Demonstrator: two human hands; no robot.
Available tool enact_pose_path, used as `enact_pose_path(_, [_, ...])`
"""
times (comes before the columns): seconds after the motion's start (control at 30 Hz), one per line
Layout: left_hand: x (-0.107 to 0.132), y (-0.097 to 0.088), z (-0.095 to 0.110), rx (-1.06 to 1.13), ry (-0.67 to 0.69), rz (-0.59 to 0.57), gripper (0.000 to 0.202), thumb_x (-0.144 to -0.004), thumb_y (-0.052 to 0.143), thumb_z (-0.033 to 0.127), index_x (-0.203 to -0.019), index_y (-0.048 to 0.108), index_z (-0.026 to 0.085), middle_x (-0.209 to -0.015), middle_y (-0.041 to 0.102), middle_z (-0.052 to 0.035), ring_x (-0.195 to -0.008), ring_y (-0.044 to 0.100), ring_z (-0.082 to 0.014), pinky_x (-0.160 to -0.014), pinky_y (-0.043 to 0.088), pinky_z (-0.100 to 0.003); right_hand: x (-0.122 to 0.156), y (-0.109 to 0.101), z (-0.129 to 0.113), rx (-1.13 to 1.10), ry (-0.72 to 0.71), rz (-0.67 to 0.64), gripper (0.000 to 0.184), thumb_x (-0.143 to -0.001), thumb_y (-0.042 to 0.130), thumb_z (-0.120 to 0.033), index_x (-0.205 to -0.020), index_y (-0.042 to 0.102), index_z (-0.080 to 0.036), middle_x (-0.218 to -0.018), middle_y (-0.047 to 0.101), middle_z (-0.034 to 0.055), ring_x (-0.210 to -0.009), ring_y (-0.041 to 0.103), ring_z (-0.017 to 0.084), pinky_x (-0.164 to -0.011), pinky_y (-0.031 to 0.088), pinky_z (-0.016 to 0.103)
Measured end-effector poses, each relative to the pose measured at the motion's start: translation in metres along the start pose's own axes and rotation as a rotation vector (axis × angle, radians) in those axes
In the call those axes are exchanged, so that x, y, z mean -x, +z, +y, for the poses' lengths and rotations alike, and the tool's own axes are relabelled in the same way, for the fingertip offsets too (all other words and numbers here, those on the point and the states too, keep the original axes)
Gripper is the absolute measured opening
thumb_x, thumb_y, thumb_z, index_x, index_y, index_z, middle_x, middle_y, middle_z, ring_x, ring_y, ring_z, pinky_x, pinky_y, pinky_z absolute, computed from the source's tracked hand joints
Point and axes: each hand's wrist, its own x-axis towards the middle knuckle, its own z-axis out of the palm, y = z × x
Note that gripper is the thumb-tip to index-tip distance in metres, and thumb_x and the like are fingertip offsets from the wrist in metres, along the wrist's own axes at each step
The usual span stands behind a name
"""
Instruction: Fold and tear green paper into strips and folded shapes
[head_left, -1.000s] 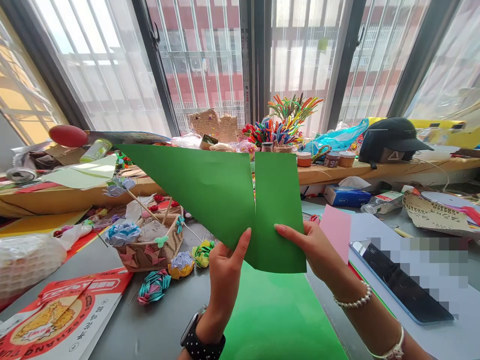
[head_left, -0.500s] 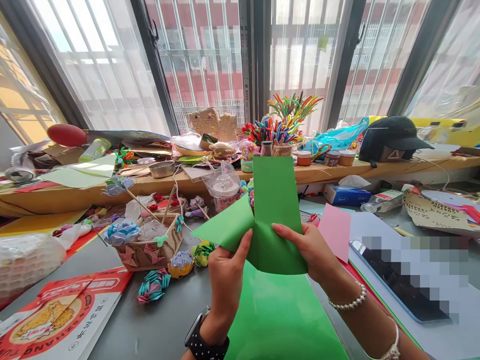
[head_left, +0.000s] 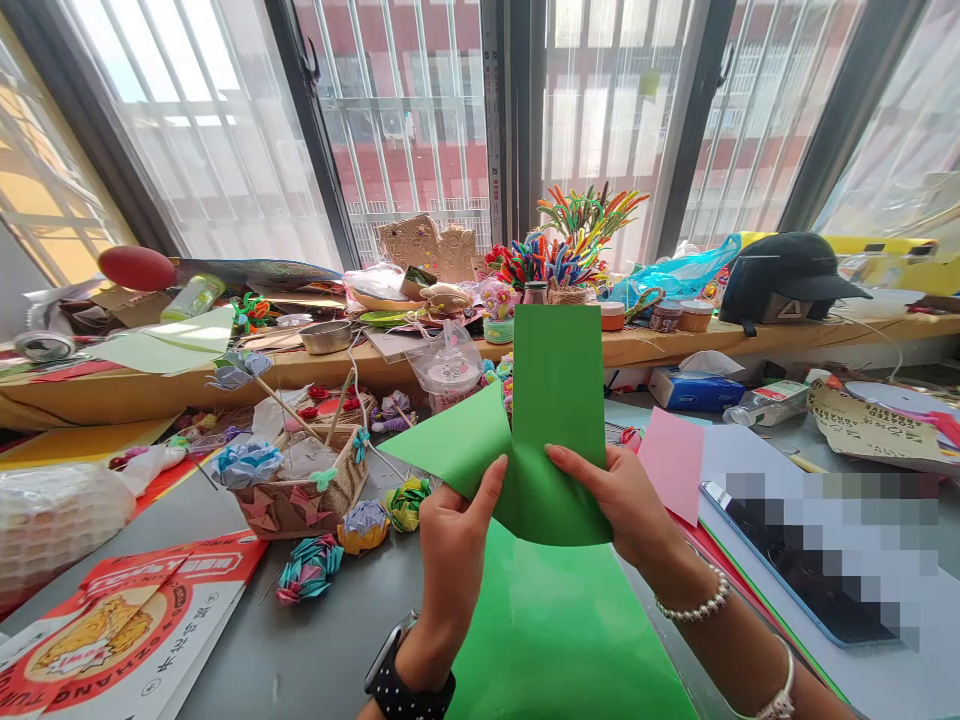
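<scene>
Both hands hold a sheet of green paper (head_left: 559, 390) above the table. A split runs down from its top edge, and the left part bends away to the left and curls. My left hand (head_left: 459, 530) pinches the sheet just below and left of the split, thumb on the near face. On the right side my right hand (head_left: 619, 490) grips the sheet, thumb in front and the other fingers hidden behind it. Beneath the hands lies a larger glossy green sheet (head_left: 562, 630) on the grey table.
Folded paper flowers (head_left: 307, 570) and a cardboard box (head_left: 300, 505) sit to the left, near a red and white paper bag (head_left: 112, 640). At the right are a phone (head_left: 795, 570), white sheets and pink paper (head_left: 671, 462). Craft supplies crowd the wooden ledge (head_left: 637, 347) behind.
The upright right part of the green paper stands slightly higher and shows a little wider. Both hands keep their grip in nearly the same places.
</scene>
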Motion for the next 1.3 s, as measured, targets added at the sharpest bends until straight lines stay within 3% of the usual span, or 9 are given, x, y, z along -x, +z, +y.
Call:
enact_pose_path(0.13, [-0.002,-0.003,0.005,-0.036,-0.044,-0.090,0.026,-0.063,0.068,0.030,-0.085,0.068,0.016,-0.081,0.071,-0.0010,-0.082,0.063,-0.0227,-0.071,0.051,-0.028,0.000,-0.002,-0.003,0.042,-0.029,-0.007,0.027,-0.058,0.071,-0.034,-0.078,0.067,-0.016,-0.080,0.070,0.0055,-0.072,0.065,0.024,-0.062,0.053,0.031])
enact_pose_path(0.3, [-0.001,-0.001,0.003,-0.017,-0.040,-0.022,0.023,-0.062,0.069,0.030,-0.082,0.069,0.018,-0.077,0.071,0.0012,-0.075,0.065,-0.0206,-0.066,0.052,-0.026,0.001,-0.001,-0.002,0.034,0.000,-0.032,0.028,-0.058,0.072,-0.033,-0.080,0.067,-0.016,-0.080,0.070,0.0057,-0.071,0.065,0.024,-0.062,0.053,0.031])
enact_pose_path(0.6, [0.003,0.004,-0.001,-0.037,0.014,0.068,0.022,-0.060,0.070,0.029,-0.078,0.069,0.015,-0.079,0.071,-0.0004,-0.080,0.063,-0.0237,-0.073,0.050,-0.031,0.001,0.003,0.004,-0.069,0.034,-0.026,0.028,-0.060,0.071,-0.029,-0.084,0.066,-0.014,-0.080,0.070,0.0071,-0.070,0.065,0.023,-0.064,0.053,0.031])
enact_pose_path(0.83, [0.000,-0.001,-0.004,-0.066,-0.053,0.034,0.028,-0.063,0.067,0.035,-0.082,0.069,0.015,-0.068,0.070,0.0002,-0.069,0.064,-0.0221,-0.060,0.051,-0.027,0.000,-0.002,-0.003,0.004,0.101,-0.088,0.028,-0.059,0.072,-0.029,-0.082,0.066,-0.014,-0.083,0.070,0.0074,-0.066,0.065,0.020,-0.058,0.053,0.026])
enact_pose_path(1.07, [-0.005,-0.005,0.000,-0.146,-0.033,-0.108,0.025,-0.063,0.066,0.036,-0.078,0.068,0.016,-0.073,0.068,0.0000,-0.067,0.060,-0.0168,-0.061,0.048,-0.023,0.000,-0.007,-0.009,0.135,0.006,-0.079,0.028,-0.058,0.072,-0.030,-0.080,0.066,-0.013,-0.081,0.070,0.0069,-0.070,0.065,0.021,-0.059,0.052,0.025])
enact_pose_path(1.2, [-0.006,-0.005,0.003,-0.237,-0.032,-0.085,0.027,-0.062,0.066,0.039,-0.069,0.067,0.013,-0.059,0.062,0.0013,-0.054,0.053,-0.0131,-0.051,0.043,-0.021,-0.001,-0.007,-0.008,0.119,0.013,-0.072,0.026,-0.058,0.072,-0.029,-0.078,0.066,-0.014,-0.081,0.070,0.0062,-0.067,0.065,0.019,-0.058,0.052,0.024])
enact_pose_path(1.3, [-0.002,-0.003,0.004,-0.317,0.000,0.002,0.030,-0.060,0.065,0.042,-0.056,0.062,0.013,-0.045,0.046,0.0054,-0.043,0.041,-0.0085,-0.041,0.035,-0.019,0.000,-0.006,-0.006,0.069,0.026,-0.078,0.024,-0.058,0.072,-0.028,-0.077,0.067,-0.014,-0.078,0.070,0.0055,-0.064,0.065,0.018,-0.057,0.052,0.024])
